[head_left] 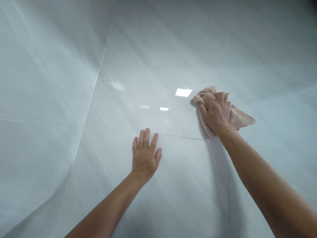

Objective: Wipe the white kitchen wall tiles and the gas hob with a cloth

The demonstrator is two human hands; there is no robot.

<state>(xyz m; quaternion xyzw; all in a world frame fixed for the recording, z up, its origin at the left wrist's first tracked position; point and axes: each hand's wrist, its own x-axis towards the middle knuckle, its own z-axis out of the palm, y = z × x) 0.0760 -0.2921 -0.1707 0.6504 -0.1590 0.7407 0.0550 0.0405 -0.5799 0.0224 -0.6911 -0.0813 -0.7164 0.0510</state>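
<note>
A pale pink cloth (239,117) is bunched up against the glossy tiled wall (183,172), right of the middle of the view. My right hand (215,114) grips it, with folds bulging above the fingers and a loose end trailing to the right. Some of the fingertips are hidden in the folds. Lower and to the left, my left hand (145,155) rests flat on the wall with its fingers spread, holding nothing. Its fingertips reach a thin horizontal tile joint.
The side wall (37,82) meets the tiled wall at a slanting corner line on the left. A bright rectangular reflection (183,92) and a smaller one (164,109) shine on the tiles. A vertical joint (228,188) runs down below the right forearm.
</note>
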